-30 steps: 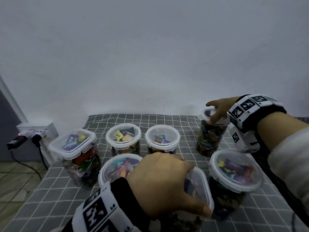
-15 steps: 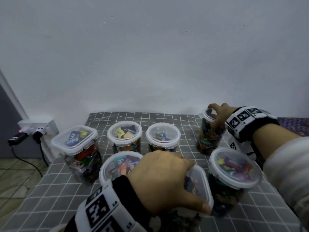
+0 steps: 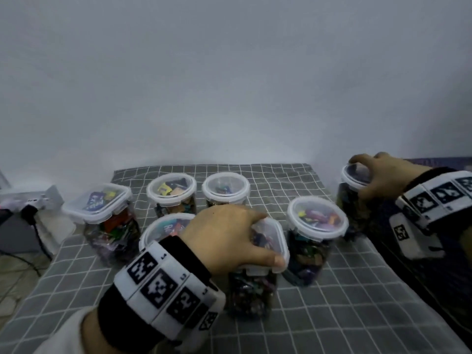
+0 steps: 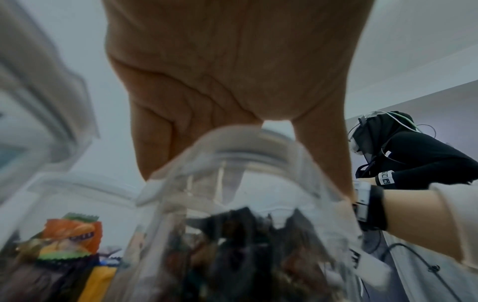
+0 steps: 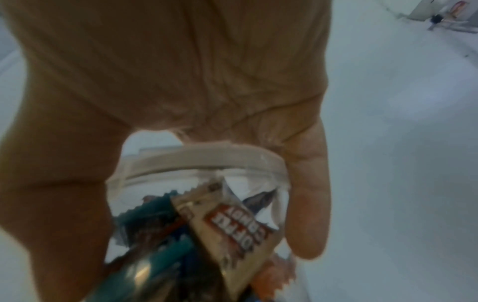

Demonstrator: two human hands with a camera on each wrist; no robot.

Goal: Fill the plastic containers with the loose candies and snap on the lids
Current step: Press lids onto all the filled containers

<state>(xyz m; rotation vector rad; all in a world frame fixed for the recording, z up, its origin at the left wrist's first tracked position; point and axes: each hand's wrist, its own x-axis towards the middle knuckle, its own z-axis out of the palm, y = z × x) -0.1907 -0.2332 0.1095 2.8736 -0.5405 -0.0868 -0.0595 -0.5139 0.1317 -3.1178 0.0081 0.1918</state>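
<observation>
Several clear plastic containers full of wrapped candies stand lidded on a grey checked cloth (image 3: pixel 332 315). My left hand (image 3: pixel 229 233) lies over the lid of the front square container (image 3: pixel 255 284), thumb curled at its near rim; the left wrist view shows fingers wrapping that container (image 4: pixel 245 204) from above. My right hand (image 3: pixel 380 177) grips the lid of the small round container (image 3: pixel 352 200) at the far right, fingers curled over the far rim. The right wrist view shows that jar (image 5: pixel 194 204) with a toffee wrapper inside, thumb and fingers around its rim.
Other lidded containers: a square one (image 3: pixel 102 213) at the left, two round ones (image 3: pixel 171 195) (image 3: pixel 226 190) at the back, one round (image 3: pixel 163 226) behind my left wrist, one round (image 3: pixel 316 226) right of centre. A power strip (image 3: pixel 33 200) sits off the left edge. A wall stands behind.
My right hand went from touching the far right jar's lid with extended fingers to curling over it and gripping it. The left hand stayed on the front square container's lid.
</observation>
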